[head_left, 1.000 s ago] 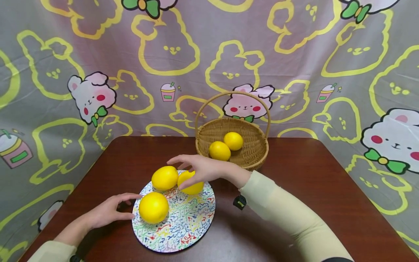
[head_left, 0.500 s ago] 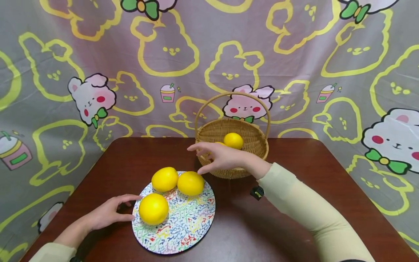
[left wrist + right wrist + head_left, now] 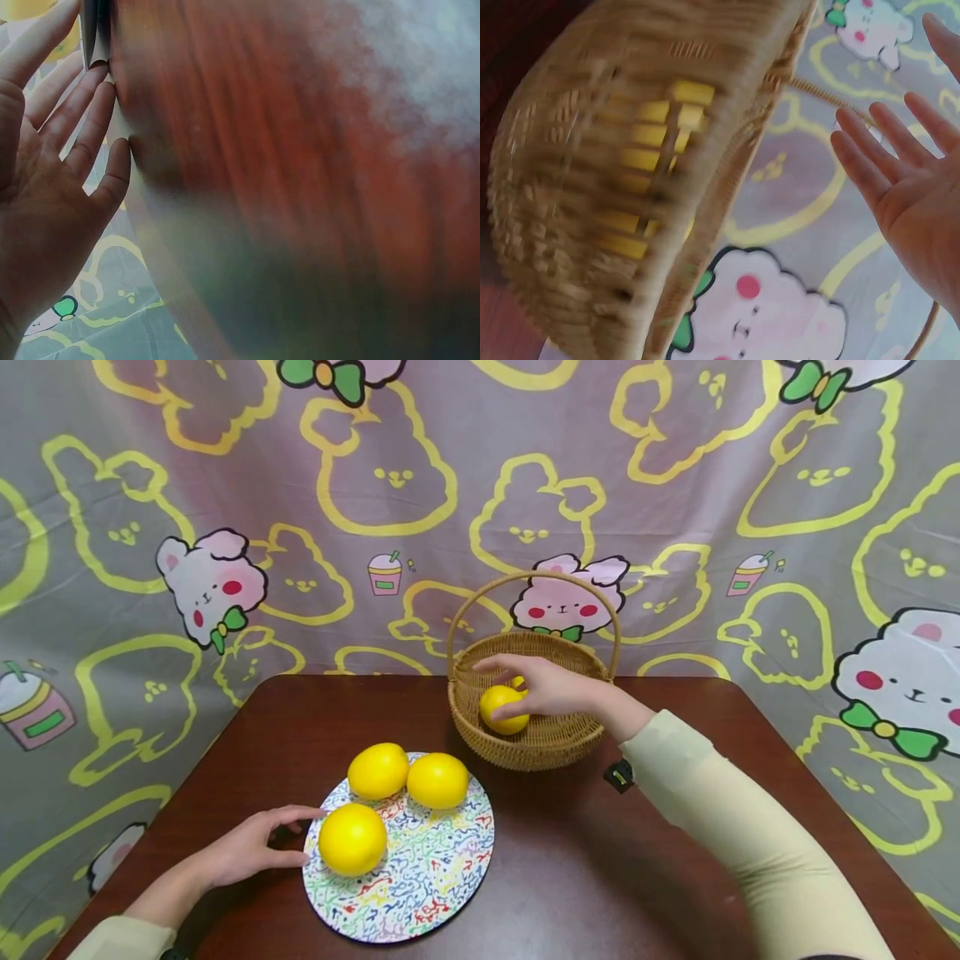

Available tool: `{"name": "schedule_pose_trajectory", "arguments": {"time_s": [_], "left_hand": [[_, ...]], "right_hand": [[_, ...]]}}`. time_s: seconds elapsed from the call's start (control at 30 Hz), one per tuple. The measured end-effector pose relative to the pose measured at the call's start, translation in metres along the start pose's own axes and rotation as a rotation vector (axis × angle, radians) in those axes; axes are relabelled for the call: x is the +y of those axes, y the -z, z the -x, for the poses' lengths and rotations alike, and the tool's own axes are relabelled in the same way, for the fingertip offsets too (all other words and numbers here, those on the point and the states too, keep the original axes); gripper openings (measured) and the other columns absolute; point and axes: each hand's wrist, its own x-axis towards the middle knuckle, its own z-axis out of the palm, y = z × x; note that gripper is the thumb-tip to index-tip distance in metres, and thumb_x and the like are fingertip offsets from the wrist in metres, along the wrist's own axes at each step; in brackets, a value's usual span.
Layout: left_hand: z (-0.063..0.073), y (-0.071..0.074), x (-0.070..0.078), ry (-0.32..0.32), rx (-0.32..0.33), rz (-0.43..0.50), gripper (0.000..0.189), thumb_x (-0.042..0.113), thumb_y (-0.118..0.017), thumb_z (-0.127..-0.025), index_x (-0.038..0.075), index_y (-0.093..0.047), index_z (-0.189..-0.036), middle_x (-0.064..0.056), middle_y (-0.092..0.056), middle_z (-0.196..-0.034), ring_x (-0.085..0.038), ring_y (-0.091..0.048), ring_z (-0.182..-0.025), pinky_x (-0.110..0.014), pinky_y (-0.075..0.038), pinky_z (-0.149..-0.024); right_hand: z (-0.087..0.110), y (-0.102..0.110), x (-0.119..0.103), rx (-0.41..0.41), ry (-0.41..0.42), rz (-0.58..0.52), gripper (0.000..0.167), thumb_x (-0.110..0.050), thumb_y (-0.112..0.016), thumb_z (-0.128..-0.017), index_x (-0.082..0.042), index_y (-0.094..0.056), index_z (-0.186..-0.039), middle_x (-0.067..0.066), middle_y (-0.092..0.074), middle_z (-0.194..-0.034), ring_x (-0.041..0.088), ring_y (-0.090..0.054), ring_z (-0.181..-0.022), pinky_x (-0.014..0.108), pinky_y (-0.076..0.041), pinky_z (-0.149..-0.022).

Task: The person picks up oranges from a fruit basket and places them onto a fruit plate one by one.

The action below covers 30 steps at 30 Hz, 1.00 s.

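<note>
A round plate (image 3: 431, 889) with a multicoloured squiggle pattern bears three yellow lemons: a front-left lemon (image 3: 352, 839), a back-left lemon (image 3: 378, 771) and a back-right lemon (image 3: 437, 781). My left hand (image 3: 243, 845) lies at the plate's left edge, thumb and fingers apart; in the left wrist view its fingertips meet the plate's edge (image 3: 88, 34). Over the wicker basket (image 3: 525, 753) hovers my right hand (image 3: 551, 687), fingers spread, holding nothing. Beneath it sits a lemon (image 3: 498, 708); another basket lemon (image 3: 517, 682) is mostly hidden by the hand. Yellow shows through the basket's weave (image 3: 652, 135).
The dark brown table (image 3: 637, 852) carries plate and basket. A tall arched handle (image 3: 534, 573) rises over the basket. Behind and at both sides hangs a cartoon-printed curtain (image 3: 420, 485).
My right hand has moved from above the back-right lemon on the plate, up and right, to over the basket. The left hand and the lemons stay where they were.
</note>
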Motion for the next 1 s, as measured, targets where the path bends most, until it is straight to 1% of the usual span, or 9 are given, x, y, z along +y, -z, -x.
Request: {"name": "schedule_pose_trajectory", "arguments": {"time_s": [0.2,0.3,0.37,0.5,0.6,0.73,0.93,1.0], "left_hand": [[0.001,0.0,0.0,0.01,-0.003,0.005,0.062,0.039,-0.079,-0.08,0.011,-0.059,-0.131,-0.009,-0.059,-0.127,-0.025,-0.052,-0.098,-0.048,-0.043,-0.083],[0.001,0.001,0.001,0.008,-0.005,0.009,0.061,0.038,-0.079,-0.08,0.011,-0.059,-0.131,-0.01,-0.059,-0.128,-0.025,-0.052,-0.099,-0.048,-0.043,-0.084],[0.002,0.001,0.001,-0.006,-0.005,0.009,0.06,0.036,-0.079,-0.08,0.01,-0.059,-0.131,-0.01,-0.059,-0.128,-0.025,-0.052,-0.098,-0.048,-0.043,-0.084],[0.002,0.001,0.002,-0.029,-0.005,0.009,0.059,0.034,-0.079,-0.081,0.009,-0.059,-0.131,-0.01,-0.059,-0.127,-0.025,-0.053,-0.098,-0.048,-0.043,-0.082],[0.001,0.002,0.002,-0.013,-0.003,0.002,0.06,0.037,-0.079,-0.081,0.011,-0.059,-0.131,-0.008,-0.059,-0.127,-0.024,-0.052,-0.098,-0.046,-0.043,-0.083],[0.0,0.003,0.003,0.018,0.002,-0.006,0.062,0.04,-0.079,-0.079,0.012,-0.06,-0.131,-0.007,-0.06,-0.126,-0.023,-0.051,-0.097,-0.045,-0.043,-0.084],[0.001,0.002,0.005,-0.007,-0.005,0.005,0.061,0.036,-0.079,-0.08,0.008,-0.059,-0.131,-0.01,-0.059,-0.126,-0.024,-0.051,-0.097,-0.048,-0.043,-0.083],[0.002,0.001,0.006,0.001,-0.003,0.007,0.061,0.036,-0.079,-0.08,0.009,-0.059,-0.131,-0.009,-0.059,-0.126,-0.023,-0.052,-0.098,-0.047,-0.044,-0.084]], "right_hand": [[-0.002,0.012,0.019,0.036,-0.052,0.023,0.065,-0.027,-0.076,-0.086,-0.013,-0.046,-0.142,0.007,-0.046,-0.144,0.03,-0.048,-0.126,0.046,-0.039,-0.101],[-0.003,0.013,0.03,0.044,-0.072,0.024,0.065,-0.027,-0.076,-0.086,-0.011,-0.046,-0.142,0.009,-0.045,-0.145,0.031,-0.048,-0.126,0.047,-0.041,-0.099],[-0.004,0.012,0.037,0.045,-0.083,0.02,0.066,-0.026,-0.076,-0.086,-0.009,-0.045,-0.142,0.011,-0.045,-0.145,0.032,-0.048,-0.126,0.048,-0.041,-0.098],[-0.005,0.008,0.051,0.038,-0.106,0.015,0.068,-0.025,-0.076,-0.086,-0.006,-0.044,-0.143,0.014,-0.045,-0.144,0.032,-0.049,-0.125,0.05,-0.04,-0.099],[-0.008,0.003,0.061,0.039,-0.117,0.022,0.069,-0.026,-0.077,-0.085,-0.007,-0.044,-0.143,0.014,-0.046,-0.143,0.032,-0.049,-0.124,0.051,-0.038,-0.101],[-0.015,-0.005,0.068,0.049,-0.13,0.028,0.07,-0.028,-0.077,-0.085,-0.009,-0.044,-0.143,0.015,-0.045,-0.144,0.034,-0.048,-0.125,0.05,-0.038,-0.101],[-0.027,-0.019,0.077,0.04,-0.165,0.002,0.072,-0.029,-0.075,-0.087,-0.007,-0.04,-0.146,0.016,-0.04,-0.148,0.038,-0.042,-0.129,0.05,-0.035,-0.103],[-0.03,-0.024,0.078,0.044,-0.182,-0.009,0.072,-0.027,-0.075,-0.087,-0.007,-0.04,-0.146,0.016,-0.04,-0.148,0.038,-0.041,-0.13,0.05,-0.035,-0.103]]}}
